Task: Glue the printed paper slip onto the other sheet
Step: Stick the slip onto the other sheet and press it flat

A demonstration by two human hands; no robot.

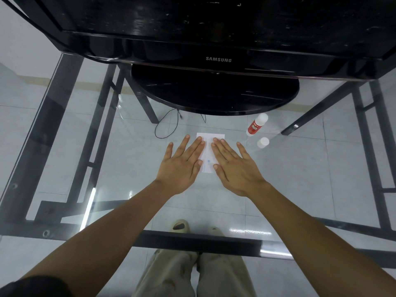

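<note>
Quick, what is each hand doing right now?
Left hand: open, flat, fingers pressing on the white paper.
Right hand: open, flat, pressing on the same paper; holding nothing.

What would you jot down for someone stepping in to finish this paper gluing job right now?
Left hand: open, flat, palm down on the left part of the paper.
Right hand: open, flat, palm down on the right part.
The paper lies on the glass table, in front of the monitor.
Glue stick lies at far right, its cap off, standing beside it.
Seemingly done: slip placed, now being pressed. I cannot tell slip from sheet.
Left: check that it holds, recap the glue.
</note>
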